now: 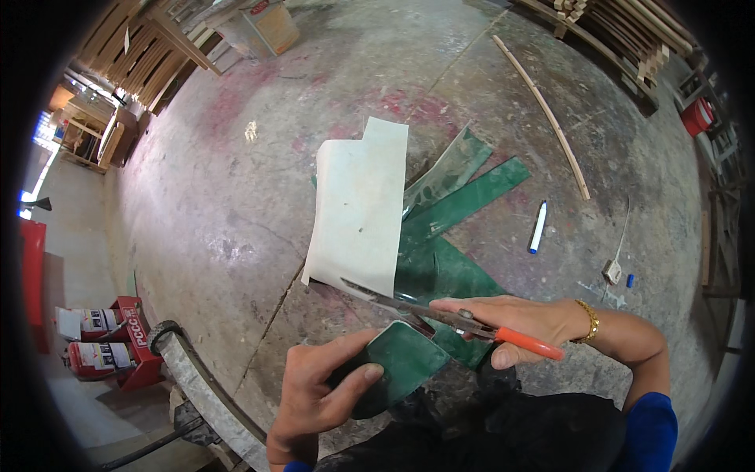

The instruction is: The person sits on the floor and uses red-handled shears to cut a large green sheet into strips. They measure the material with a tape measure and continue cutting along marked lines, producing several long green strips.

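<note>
My left hand grips a small piece of green sheet with rounded corners, its thumb pressed flat on top. In my right hand is a pair of shears with long metal blades and an orange handle. Those blades point left, just beyond the far edge of the held piece; whether they touch it I cannot tell. Past them on the floor lies a large pale sheet with a stepped top edge. Green sheet scraps and a green strip stick out from beside it.
A white marker, its blue cap and a tape measure lie to the right. Farther off is a thin wooden strip. Fire extinguishers stand in a red holder at left. Stacked wood sits at far left.
</note>
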